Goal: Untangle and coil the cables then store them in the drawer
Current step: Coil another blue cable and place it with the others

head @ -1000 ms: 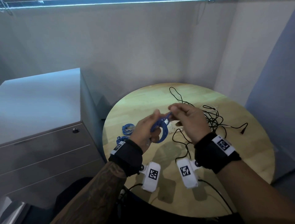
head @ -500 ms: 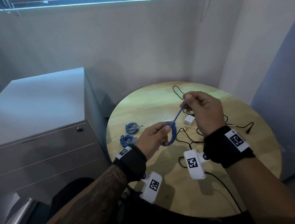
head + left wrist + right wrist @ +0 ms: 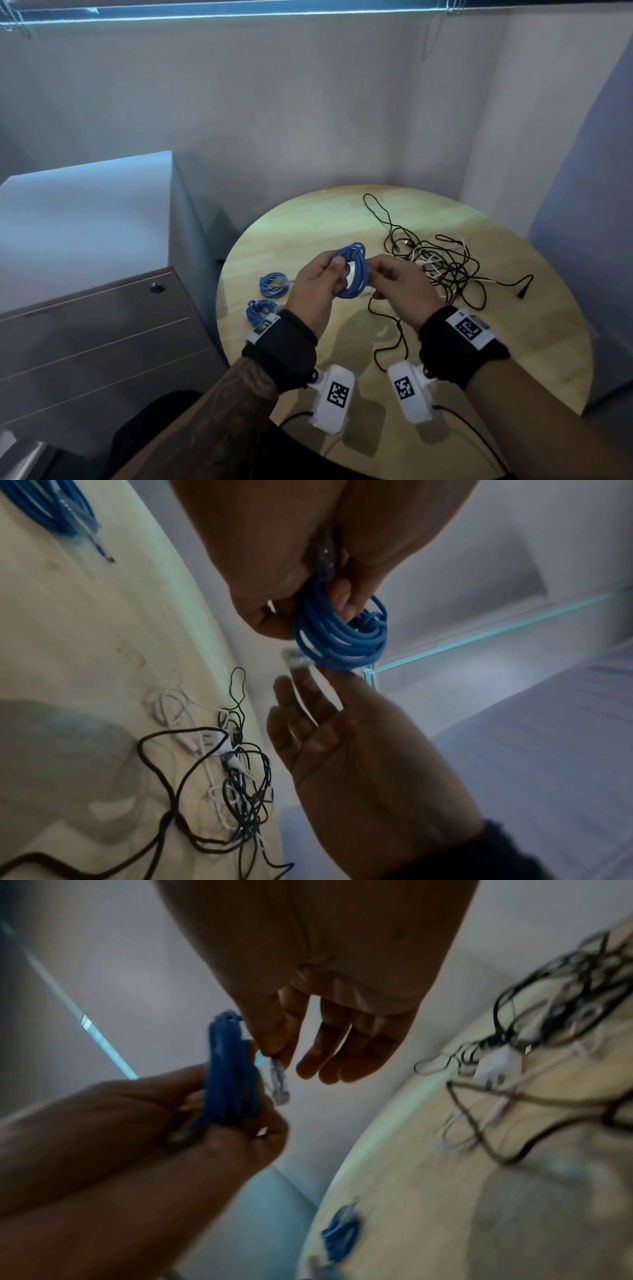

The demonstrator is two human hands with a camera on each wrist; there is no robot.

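Fingers of my left hand (image 3: 317,291) curl round the blue cable coil (image 3: 354,270), held up above the round table (image 3: 513,359). My right hand (image 3: 399,291) pinches the coil's clear plug (image 3: 279,1085) between thumb and forefinger, its other fingers loosely spread. Two coiled blue cables (image 3: 273,285) lie near the table's left edge, well apart from the tangled black and white cables (image 3: 445,267).

Black wristbands (image 3: 284,346), white tagged cameras (image 3: 334,397) (square markers), tattooed left forearm (image 3: 219,421)
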